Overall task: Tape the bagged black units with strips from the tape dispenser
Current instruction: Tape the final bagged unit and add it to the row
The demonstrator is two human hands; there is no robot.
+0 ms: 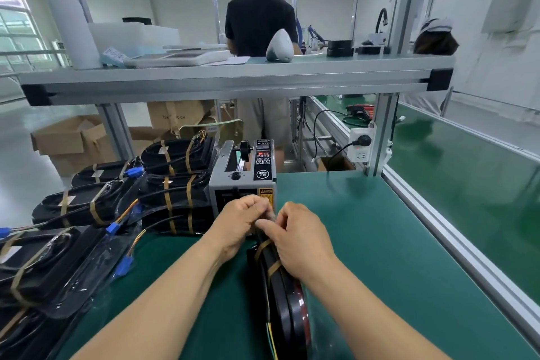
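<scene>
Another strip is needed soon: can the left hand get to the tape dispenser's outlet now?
Probably yes: the left hand is right in front of the tape dispenser with nothing between, though it is busy pinching at the top of the bagged black unit.

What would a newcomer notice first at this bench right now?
Both hands meet at centre: the left hand and right hand pinch the top end of a bagged black unit standing on edge before the grey tape dispenser. To the left, taped units lie stacked on the green mat.
</scene>
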